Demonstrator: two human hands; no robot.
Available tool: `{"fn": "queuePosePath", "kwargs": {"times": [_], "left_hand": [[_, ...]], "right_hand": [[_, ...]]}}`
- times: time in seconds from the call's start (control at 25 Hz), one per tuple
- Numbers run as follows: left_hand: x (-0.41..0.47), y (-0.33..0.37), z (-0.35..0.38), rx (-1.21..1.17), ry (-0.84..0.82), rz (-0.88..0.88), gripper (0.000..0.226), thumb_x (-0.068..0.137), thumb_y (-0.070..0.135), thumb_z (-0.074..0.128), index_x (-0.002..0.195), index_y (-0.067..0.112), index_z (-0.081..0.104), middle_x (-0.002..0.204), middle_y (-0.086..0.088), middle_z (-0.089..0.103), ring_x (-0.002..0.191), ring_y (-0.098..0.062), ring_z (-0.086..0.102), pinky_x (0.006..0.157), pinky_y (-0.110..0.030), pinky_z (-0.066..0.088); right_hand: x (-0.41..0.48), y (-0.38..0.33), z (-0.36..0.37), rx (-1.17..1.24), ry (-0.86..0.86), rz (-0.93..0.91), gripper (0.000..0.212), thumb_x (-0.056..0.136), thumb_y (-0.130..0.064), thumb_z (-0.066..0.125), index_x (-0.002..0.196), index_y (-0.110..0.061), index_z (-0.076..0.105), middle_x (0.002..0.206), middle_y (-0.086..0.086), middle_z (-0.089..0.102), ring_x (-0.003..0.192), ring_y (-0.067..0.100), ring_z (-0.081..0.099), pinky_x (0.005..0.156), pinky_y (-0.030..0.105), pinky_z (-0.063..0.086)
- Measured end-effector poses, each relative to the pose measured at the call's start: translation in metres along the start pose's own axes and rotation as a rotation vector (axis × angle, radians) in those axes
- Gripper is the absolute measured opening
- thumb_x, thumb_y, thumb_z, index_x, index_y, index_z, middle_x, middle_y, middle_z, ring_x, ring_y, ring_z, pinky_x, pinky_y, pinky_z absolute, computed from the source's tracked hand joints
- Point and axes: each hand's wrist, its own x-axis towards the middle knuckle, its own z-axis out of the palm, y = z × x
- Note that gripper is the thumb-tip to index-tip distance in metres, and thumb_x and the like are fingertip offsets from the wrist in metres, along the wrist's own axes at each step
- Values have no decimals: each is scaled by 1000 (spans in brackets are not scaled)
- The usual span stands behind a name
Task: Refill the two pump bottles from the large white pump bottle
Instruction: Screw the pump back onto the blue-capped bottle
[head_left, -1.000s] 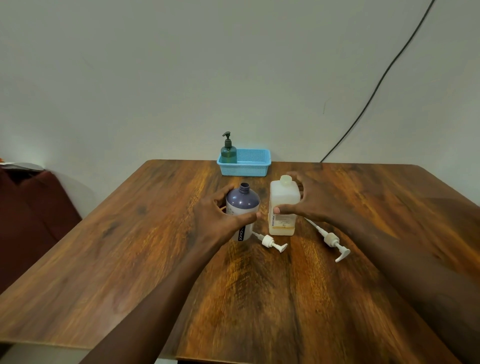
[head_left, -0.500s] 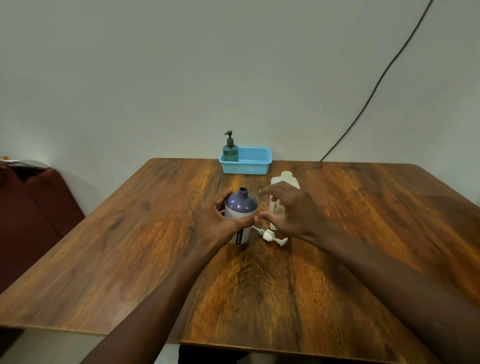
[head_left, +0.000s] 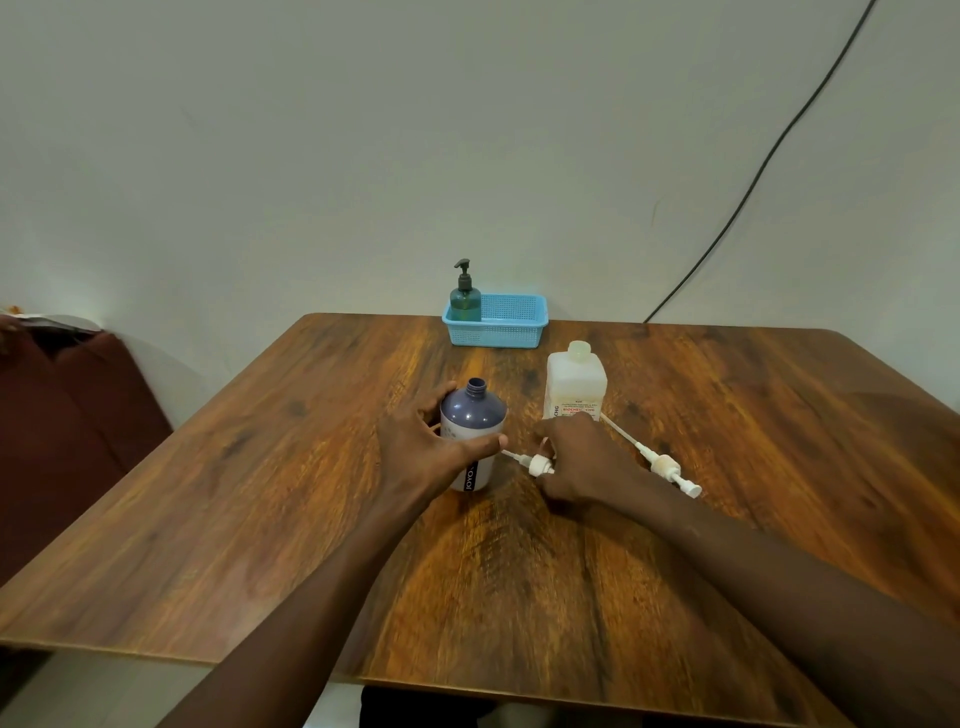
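A purple bottle (head_left: 475, 410) with an open neck stands upright mid-table, and my left hand (head_left: 421, 449) is wrapped around its left side. The large white bottle (head_left: 575, 384) stands open to its right, untouched. My right hand (head_left: 582, 457) rests on the table in front of the white bottle, its fingers closing on a small white pump head (head_left: 537, 464) that lies flat beside the purple bottle. A longer white pump (head_left: 662, 464) lies on the table right of my right hand. A green pump bottle (head_left: 464, 296) stands in the blue basket (head_left: 511, 325).
The wooden table (head_left: 519, 571) ends against a pale wall behind the basket. A black cable (head_left: 753, 182) runs down the wall to the table's back right. A dark red seat (head_left: 62, 415) sits left of the table.
My right hand let go of the white bottle and dropped down and left onto the small pump head. My left hand stayed on the purple bottle.
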Motion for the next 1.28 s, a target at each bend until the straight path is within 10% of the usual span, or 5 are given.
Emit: {"fn": "queuePosePath", "kwargs": {"times": [0.16,0.52,1.28], "left_hand": [[0,-1,-7,6,-7,-7,80,61,43,96,129,34,55,115,17,64,103,-1,65,87,-19,55],[6,1,-5,44,20,-20,82,60,51,93,132,22,66,117,6,74,99,-1,69,86,-24,60],[7,3,14,62,-92,-28,104,51,69,82,140,23,59,126,6,69,108,-10,67,87,-22,56]], "right_hand": [[-6,-10,-37,205,251,-121,30,74,-36,84,96,-25,67,86,-13,64,78,5,61,66,20,48],[-6,-14,-99,484,594,-278,18,81,-24,66,94,-14,74,98,-8,73,79,0,65,61,6,49],[2,12,-126,283,468,-406,21,77,-27,69,91,-14,77,85,-17,67,69,-4,62,58,6,45]]}}
